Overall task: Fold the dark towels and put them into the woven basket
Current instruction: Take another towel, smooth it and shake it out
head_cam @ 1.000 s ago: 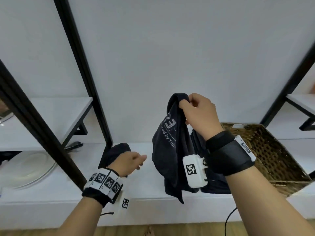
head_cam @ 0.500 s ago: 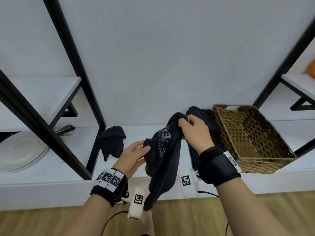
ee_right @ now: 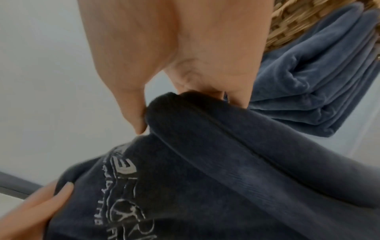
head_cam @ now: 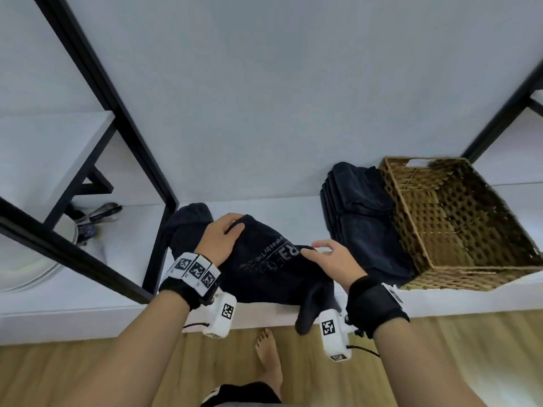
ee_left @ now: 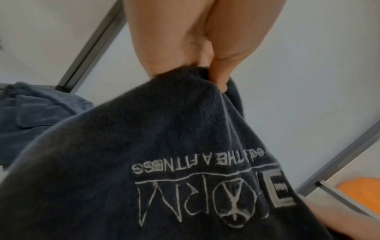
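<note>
A dark towel with white lettering [head_cam: 270,265] lies spread on the white shelf, one end hanging over the front edge. My left hand [head_cam: 226,233] pinches its far left corner [ee_left: 207,76]. My right hand [head_cam: 320,254] pinches the far right corner [ee_right: 185,100]. A stack of folded dark towels [head_cam: 361,218] leans against the left wall of the woven basket [head_cam: 470,268], which holds no towels. Another crumpled dark towel [head_cam: 188,221] lies behind my left hand, by the black post.
Black frame posts [head_cam: 158,236] stand just left of the towel. White plates [head_cam: 35,259] and dark utensils [head_cam: 97,212] sit on the shelf to the far left. A bare foot [head_cam: 267,353] stands on the wooden floor below the shelf edge.
The towel, held up by my right hand a second ago, has come down onto the shelf. My left hand took hold of its other corner and the two hands drew apart.
</note>
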`<state>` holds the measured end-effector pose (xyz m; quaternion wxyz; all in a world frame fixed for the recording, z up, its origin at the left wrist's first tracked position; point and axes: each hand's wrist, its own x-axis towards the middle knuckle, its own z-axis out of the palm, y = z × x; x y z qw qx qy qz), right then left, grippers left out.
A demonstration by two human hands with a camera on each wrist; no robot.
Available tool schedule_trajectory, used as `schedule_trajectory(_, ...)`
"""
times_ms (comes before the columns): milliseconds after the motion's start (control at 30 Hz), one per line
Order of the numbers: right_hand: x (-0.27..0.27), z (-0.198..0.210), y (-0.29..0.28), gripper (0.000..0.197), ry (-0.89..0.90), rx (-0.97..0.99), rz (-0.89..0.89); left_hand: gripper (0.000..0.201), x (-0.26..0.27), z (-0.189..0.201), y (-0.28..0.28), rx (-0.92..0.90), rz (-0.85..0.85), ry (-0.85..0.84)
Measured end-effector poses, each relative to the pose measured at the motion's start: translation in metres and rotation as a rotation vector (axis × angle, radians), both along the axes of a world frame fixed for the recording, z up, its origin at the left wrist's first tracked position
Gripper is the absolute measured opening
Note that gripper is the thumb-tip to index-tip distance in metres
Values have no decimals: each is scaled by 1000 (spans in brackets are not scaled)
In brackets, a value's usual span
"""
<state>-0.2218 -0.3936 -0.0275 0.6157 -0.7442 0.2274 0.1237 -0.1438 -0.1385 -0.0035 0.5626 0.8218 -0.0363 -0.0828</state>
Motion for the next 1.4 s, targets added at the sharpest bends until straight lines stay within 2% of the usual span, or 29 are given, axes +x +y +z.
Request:
schedule_trajectory(100,19,-18,-3,15,3,-4,20,22,33,-3,-15,158,-87,-29)
schedule_trajectory(133,27,-22,-4,16,6,-7,20,23,44,-4,-19,186,-104,-19)
schedule_trajectory(367,85,-36,-7,68,-49,75,-8,23,135,-12,-40,385,-168,-53)
schedule_trajectory(467,113,-43,-6,79,-96,32,41,24,171,-22,-48,476,-192,-51)
schedule_trajectory(533,130,-49,-3,79,-80,15,78,24,185,-38,-48,481,-128,-14)
schedule_trajectory(600,145,-59,0,74,-32,3,100,26,186,-64,-40,457,-22,47)
schedule_trajectory(667,158,-67,2,69,-2,-37,92,33,175,-98,-28,517,33,167)
schedule_trajectory(767,170,-78,2,63,30,-67,75,50,148,-149,-7,756,-20,493)
schedule_trajectory(833,174,-83,1,62,45,-89,71,66,130,-175,2,831,-33,689)
schedule_trajectory(933,178,-92,-3,64,48,-117,93,71,114,-204,-1,757,20,706)
schedule_trajectory(1000,180,-97,-6,66,59,-109,112,58,111,-214,-10,675,84,650)
schedule_trajectory(1100,183,-100,-9,66,68,-90,134,32,114,-217,-25,724,-18,588)
schedule_trajectory(1167,185,-100,-12,65,52,-105,134,36,121,-215,-29,725,-21,571)
schedule_trajectory(1200,186,-99,-14,64,40,-132,115,36,125,-212,-27,698,46,572)
schedule_trajectory(1300,193,-97,-24,53,-17,-245,-26,21,139,-195,-11,574,390,518)
schedule_trajectory(1333,195,-97,-27,45,-46,-268,-78,18,142,-190,-4,546,464,484)
schedule_trajectory(1400,200,-103,-32,29,-94,-318,-143,17,147,-187,8,512,507,416)
